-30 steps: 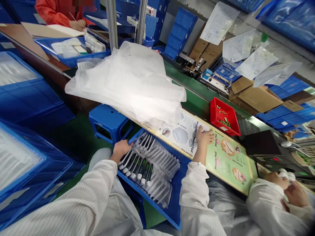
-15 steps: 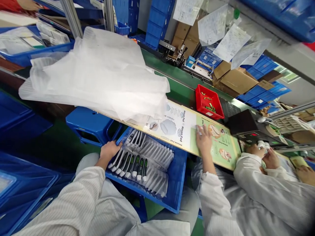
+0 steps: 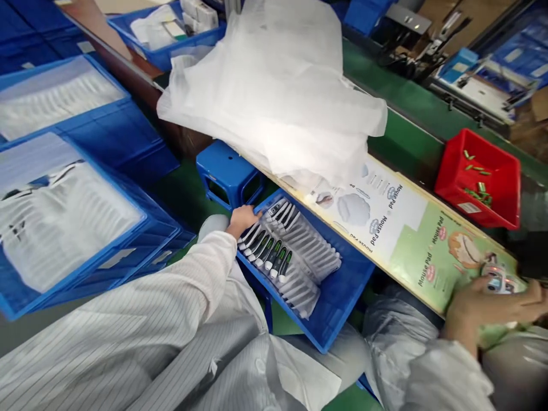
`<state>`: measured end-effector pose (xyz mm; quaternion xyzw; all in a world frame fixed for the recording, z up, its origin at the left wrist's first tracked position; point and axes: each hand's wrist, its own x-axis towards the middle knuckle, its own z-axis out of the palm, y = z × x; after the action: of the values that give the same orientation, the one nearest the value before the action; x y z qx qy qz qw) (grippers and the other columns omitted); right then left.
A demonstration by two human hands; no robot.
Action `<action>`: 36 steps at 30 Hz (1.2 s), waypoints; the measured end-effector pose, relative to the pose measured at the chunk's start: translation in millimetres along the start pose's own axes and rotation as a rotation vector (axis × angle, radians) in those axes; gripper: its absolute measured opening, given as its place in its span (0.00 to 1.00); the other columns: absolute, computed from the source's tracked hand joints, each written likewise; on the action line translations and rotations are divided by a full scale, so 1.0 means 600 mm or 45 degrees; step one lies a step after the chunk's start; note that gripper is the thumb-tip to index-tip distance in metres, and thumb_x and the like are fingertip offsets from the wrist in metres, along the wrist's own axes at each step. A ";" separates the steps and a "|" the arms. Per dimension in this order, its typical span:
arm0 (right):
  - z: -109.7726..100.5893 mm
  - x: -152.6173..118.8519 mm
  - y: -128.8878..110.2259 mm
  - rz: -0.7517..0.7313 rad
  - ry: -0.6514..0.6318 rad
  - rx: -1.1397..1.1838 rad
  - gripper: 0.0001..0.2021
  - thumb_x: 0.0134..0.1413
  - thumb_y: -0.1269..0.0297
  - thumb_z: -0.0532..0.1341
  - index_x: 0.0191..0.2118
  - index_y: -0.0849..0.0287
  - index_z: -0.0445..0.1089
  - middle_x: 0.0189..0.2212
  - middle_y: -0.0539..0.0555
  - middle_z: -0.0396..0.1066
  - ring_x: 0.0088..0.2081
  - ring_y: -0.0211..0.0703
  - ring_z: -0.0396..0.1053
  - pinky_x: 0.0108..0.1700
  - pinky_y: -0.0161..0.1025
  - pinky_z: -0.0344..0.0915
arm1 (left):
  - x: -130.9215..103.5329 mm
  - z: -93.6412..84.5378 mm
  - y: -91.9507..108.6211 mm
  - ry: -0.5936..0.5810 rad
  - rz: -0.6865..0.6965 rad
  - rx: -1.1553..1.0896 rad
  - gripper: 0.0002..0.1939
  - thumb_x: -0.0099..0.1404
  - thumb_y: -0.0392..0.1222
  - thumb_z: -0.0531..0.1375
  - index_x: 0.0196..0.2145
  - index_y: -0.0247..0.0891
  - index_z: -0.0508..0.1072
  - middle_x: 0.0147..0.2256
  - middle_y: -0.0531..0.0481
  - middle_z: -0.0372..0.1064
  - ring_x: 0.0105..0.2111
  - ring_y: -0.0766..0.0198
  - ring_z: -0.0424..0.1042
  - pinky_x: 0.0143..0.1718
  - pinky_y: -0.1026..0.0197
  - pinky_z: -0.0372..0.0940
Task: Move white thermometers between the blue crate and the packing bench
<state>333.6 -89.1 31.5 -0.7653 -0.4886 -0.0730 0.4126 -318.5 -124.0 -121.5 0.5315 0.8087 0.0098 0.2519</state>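
Note:
My left hand [image 3: 244, 220] grips the upper left rim of a blue bin [image 3: 349, 317], which rests across my lap. Inside the bin, dark and white handheld devices [image 3: 276, 257] stand in rows with clear plastic sleeves [image 3: 317, 257] beside them. My right hand [image 3: 475, 308], blurred, reaches far right over the green mouse pad print [image 3: 428, 251], its fingers around white and grey devices [image 3: 499, 279]. Another person's hand [image 3: 533, 302] overlaps it at the right edge, and the contact between them is unclear.
White foam sheets [image 3: 274, 91] cover part of the bench. A red tray [image 3: 479, 177] with small green parts stands at the right. Blue bins with wrapped items [image 3: 72, 222] are stacked at the left. A blue stool [image 3: 226, 171] stands beyond my left hand.
My right hand has left the mouse pad print's middle and moved right to the white and grey devices, taking hold of them. My left hand stays on the bin rim. The view has shifted left and down.

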 end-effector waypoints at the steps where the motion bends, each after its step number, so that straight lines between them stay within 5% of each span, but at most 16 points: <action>1: 0.009 -0.039 -0.022 -0.064 0.068 -0.020 0.33 0.66 0.35 0.54 0.74 0.29 0.63 0.75 0.65 0.57 0.78 0.62 0.51 0.81 0.65 0.43 | 0.001 0.002 -0.001 -0.007 -0.005 -0.007 0.35 0.77 0.67 0.53 0.58 0.33 0.83 0.52 0.26 0.82 0.55 0.36 0.82 0.58 0.46 0.74; 4: 0.058 -0.218 -0.100 -0.009 0.196 -0.072 0.32 0.73 0.41 0.36 0.69 0.31 0.68 0.60 0.71 0.69 0.66 0.69 0.68 0.72 0.74 0.61 | 0.002 0.007 -0.003 0.002 0.008 -0.036 0.35 0.78 0.66 0.53 0.57 0.33 0.84 0.52 0.26 0.82 0.55 0.36 0.81 0.58 0.45 0.73; 5: 0.081 -0.291 -0.125 0.008 0.030 -0.110 0.33 0.74 0.44 0.35 0.68 0.35 0.70 0.57 0.71 0.71 0.63 0.69 0.70 0.69 0.75 0.66 | 0.002 0.009 -0.005 0.008 0.013 -0.043 0.35 0.78 0.66 0.53 0.57 0.33 0.84 0.52 0.26 0.82 0.55 0.35 0.81 0.58 0.44 0.73; 8: 0.157 -0.493 -0.184 -0.442 -1.119 0.029 0.25 0.72 0.56 0.47 0.60 0.50 0.78 0.53 0.65 0.77 0.59 0.63 0.74 0.65 0.64 0.73 | 0.004 0.011 -0.007 0.013 0.020 -0.047 0.35 0.78 0.66 0.52 0.57 0.33 0.84 0.52 0.27 0.82 0.55 0.35 0.81 0.58 0.43 0.73; 9: 0.181 -0.543 -0.193 -0.601 -1.405 0.082 0.23 0.69 0.62 0.51 0.58 0.51 0.79 0.55 0.63 0.78 0.60 0.60 0.73 0.65 0.58 0.72 | 0.005 0.011 -0.008 0.008 0.023 -0.044 0.35 0.78 0.66 0.53 0.57 0.33 0.84 0.52 0.27 0.83 0.55 0.35 0.81 0.58 0.43 0.73; 11: 0.220 -0.609 -0.193 -0.850 -1.692 0.103 0.26 0.62 0.74 0.54 0.58 0.50 0.80 0.61 0.60 0.76 0.63 0.56 0.71 0.67 0.51 0.69 | 0.005 0.011 -0.009 -0.002 0.028 -0.035 0.34 0.79 0.65 0.53 0.57 0.34 0.83 0.52 0.28 0.82 0.55 0.35 0.81 0.58 0.43 0.73; 15: 0.256 -0.633 -0.137 -1.158 -1.713 -0.082 0.27 0.61 0.80 0.56 0.58 0.51 0.80 0.63 0.62 0.75 0.64 0.59 0.68 0.70 0.54 0.64 | 0.007 0.013 -0.009 -0.019 0.025 -0.037 0.34 0.79 0.65 0.52 0.57 0.34 0.83 0.53 0.28 0.82 0.55 0.37 0.81 0.58 0.45 0.73; 19: 0.260 -0.605 -0.091 -1.185 -1.718 -0.117 0.22 0.62 0.77 0.58 0.55 0.52 0.80 0.63 0.65 0.75 0.66 0.62 0.67 0.74 0.61 0.56 | 0.008 0.017 -0.009 -0.012 0.033 -0.074 0.33 0.79 0.64 0.53 0.56 0.33 0.82 0.53 0.28 0.82 0.55 0.38 0.81 0.58 0.45 0.72; 22: 0.264 -0.599 -0.079 -0.929 -1.796 0.067 0.17 0.62 0.73 0.60 0.53 0.53 0.78 0.57 0.63 0.79 0.62 0.58 0.72 0.75 0.58 0.57 | 0.009 0.018 -0.010 -0.008 0.037 -0.097 0.33 0.79 0.64 0.54 0.56 0.32 0.83 0.52 0.28 0.82 0.55 0.37 0.81 0.57 0.44 0.73; 24: 0.269 -0.604 -0.076 -0.540 -1.693 0.183 0.15 0.65 0.62 0.63 0.55 0.55 0.74 0.52 0.62 0.81 0.57 0.57 0.76 0.67 0.55 0.67 | 0.009 0.017 -0.010 -0.016 0.049 -0.097 0.33 0.79 0.64 0.54 0.56 0.33 0.83 0.52 0.29 0.82 0.54 0.36 0.81 0.57 0.44 0.73; 27: 0.278 -0.619 -0.076 -0.143 -1.459 0.249 0.26 0.64 0.42 0.63 0.56 0.58 0.68 0.45 0.62 0.82 0.47 0.57 0.79 0.51 0.50 0.75 | 0.011 0.019 -0.010 -0.014 0.054 -0.078 0.32 0.79 0.64 0.54 0.56 0.34 0.83 0.52 0.31 0.83 0.54 0.38 0.81 0.56 0.45 0.74; 32: 0.277 -0.645 -0.096 -0.025 -1.387 0.306 0.26 0.63 0.35 0.61 0.48 0.54 0.68 0.38 0.56 0.80 0.38 0.51 0.77 0.44 0.44 0.73 | 0.011 0.024 -0.011 0.023 0.067 -0.072 0.31 0.78 0.63 0.54 0.56 0.35 0.83 0.50 0.32 0.83 0.53 0.37 0.82 0.54 0.44 0.75; 36: 0.268 -0.642 -0.115 -0.265 -1.444 0.018 0.20 0.67 0.45 0.58 0.55 0.54 0.68 0.41 0.56 0.80 0.39 0.54 0.78 0.42 0.43 0.71 | 0.008 0.023 -0.011 0.024 0.068 -0.089 0.30 0.79 0.62 0.55 0.56 0.35 0.83 0.50 0.31 0.83 0.52 0.37 0.83 0.54 0.44 0.75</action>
<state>33.7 -228.2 -232.5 -0.6298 -0.7068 0.3117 0.0820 -319.9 -126.0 -137.1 0.5439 0.7956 0.0498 0.2622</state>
